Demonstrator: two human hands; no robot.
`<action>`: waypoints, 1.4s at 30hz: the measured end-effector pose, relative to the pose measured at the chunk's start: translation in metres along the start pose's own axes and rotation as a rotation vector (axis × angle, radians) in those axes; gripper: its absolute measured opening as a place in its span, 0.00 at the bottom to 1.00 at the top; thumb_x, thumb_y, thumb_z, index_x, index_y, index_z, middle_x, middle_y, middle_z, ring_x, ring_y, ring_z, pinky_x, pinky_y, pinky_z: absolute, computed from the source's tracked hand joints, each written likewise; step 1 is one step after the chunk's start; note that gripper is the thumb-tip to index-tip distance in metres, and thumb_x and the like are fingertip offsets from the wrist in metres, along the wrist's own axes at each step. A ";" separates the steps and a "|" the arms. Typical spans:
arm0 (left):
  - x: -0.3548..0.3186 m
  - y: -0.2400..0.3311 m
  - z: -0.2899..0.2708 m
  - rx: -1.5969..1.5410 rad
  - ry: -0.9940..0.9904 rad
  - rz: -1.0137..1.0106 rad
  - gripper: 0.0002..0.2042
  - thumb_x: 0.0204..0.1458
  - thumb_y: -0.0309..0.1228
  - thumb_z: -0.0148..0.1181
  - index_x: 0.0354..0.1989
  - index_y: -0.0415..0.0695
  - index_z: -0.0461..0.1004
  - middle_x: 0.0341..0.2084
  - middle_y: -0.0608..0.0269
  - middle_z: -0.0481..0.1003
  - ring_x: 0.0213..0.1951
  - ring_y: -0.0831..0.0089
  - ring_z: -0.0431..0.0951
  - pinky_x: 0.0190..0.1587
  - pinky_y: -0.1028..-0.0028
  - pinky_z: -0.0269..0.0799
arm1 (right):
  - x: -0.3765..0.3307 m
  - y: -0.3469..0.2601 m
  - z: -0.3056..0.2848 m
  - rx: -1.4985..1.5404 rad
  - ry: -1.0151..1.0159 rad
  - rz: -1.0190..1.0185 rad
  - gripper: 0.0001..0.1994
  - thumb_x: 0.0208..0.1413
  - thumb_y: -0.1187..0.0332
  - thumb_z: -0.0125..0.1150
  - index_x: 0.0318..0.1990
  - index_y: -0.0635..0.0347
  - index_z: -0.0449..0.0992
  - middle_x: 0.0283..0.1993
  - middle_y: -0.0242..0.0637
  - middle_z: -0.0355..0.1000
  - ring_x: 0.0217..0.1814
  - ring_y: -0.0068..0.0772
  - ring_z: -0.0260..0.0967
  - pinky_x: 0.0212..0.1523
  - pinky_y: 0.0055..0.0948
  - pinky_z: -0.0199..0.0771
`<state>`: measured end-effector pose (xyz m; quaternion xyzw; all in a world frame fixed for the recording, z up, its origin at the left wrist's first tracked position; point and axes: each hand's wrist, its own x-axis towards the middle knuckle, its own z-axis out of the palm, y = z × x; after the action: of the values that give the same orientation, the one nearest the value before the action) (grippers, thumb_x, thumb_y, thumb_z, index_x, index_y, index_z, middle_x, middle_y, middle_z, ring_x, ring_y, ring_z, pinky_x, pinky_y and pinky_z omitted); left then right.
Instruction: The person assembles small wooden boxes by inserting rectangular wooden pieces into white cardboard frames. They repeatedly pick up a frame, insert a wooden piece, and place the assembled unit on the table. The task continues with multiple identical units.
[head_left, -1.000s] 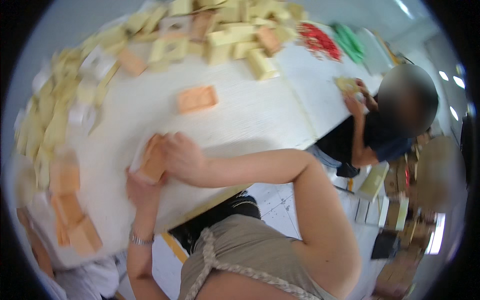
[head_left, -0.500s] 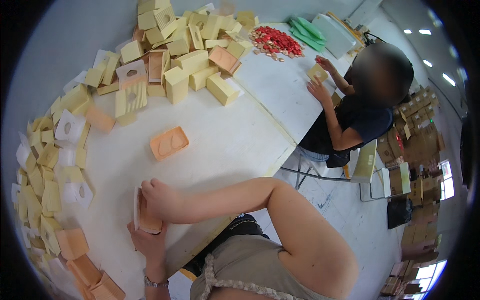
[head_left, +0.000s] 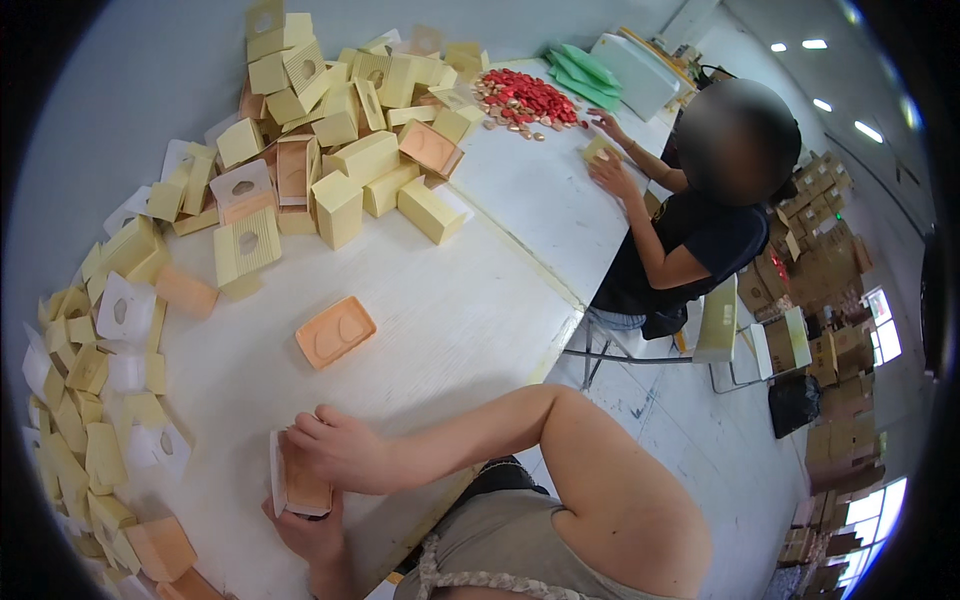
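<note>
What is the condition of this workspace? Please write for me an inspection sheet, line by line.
Surface: white table, seam across it.
Job's things: orange-lined box in hand; orange tray lying apart on the table.
Clutter: pale yellow boxes heaped behind and at left; red pieces, green packets farther off.
Hands: left hand holds the box; right hand over it, grip unclear.
Cables: nothing clearly seen.
Surroundings: co-worker, cardboard cartons, black bag.
</note>
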<state>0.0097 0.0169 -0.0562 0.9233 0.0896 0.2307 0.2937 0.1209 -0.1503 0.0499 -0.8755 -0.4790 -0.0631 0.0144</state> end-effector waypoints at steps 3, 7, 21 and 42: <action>0.002 0.000 0.002 -0.049 0.024 -0.030 0.48 0.33 0.50 0.79 0.58 0.36 0.58 0.51 0.43 0.69 0.52 0.43 0.71 0.51 0.54 0.70 | -0.015 -0.010 0.013 -0.010 0.014 -0.008 0.16 0.46 0.58 0.58 0.39 0.55 0.81 0.52 0.35 0.71 0.53 0.33 0.59 0.50 0.30 0.55; -0.004 0.003 0.003 -0.137 0.030 -0.008 0.44 0.36 0.37 0.79 0.59 0.35 0.56 0.51 0.43 0.68 0.51 0.45 0.73 0.52 0.53 0.70 | -0.042 -0.008 0.044 0.105 0.152 -0.041 0.22 0.47 0.58 0.60 0.48 0.61 0.77 0.57 0.40 0.71 0.48 0.32 0.64 0.46 0.30 0.60; 0.021 0.021 0.014 0.028 -0.083 0.045 0.49 0.44 0.45 0.74 0.64 0.29 0.47 0.43 0.42 0.77 0.41 0.57 0.83 0.38 0.67 0.80 | -0.033 0.002 0.068 0.492 0.292 -0.002 0.12 0.48 0.63 0.57 0.40 0.57 0.71 0.61 0.38 0.68 0.52 0.35 0.67 0.43 0.33 0.64; 0.033 0.020 0.025 0.008 -0.137 0.039 0.46 0.42 0.44 0.76 0.61 0.31 0.51 0.42 0.42 0.77 0.40 0.56 0.82 0.39 0.66 0.80 | -0.034 0.002 0.068 0.667 0.197 0.028 0.18 0.49 0.68 0.53 0.50 0.57 0.71 0.67 0.39 0.63 0.59 0.40 0.66 0.46 0.33 0.64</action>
<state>0.0512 -0.0020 -0.0499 0.9397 0.0521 0.1725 0.2906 0.1104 -0.1741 -0.0215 -0.8189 -0.4573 0.0130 0.3467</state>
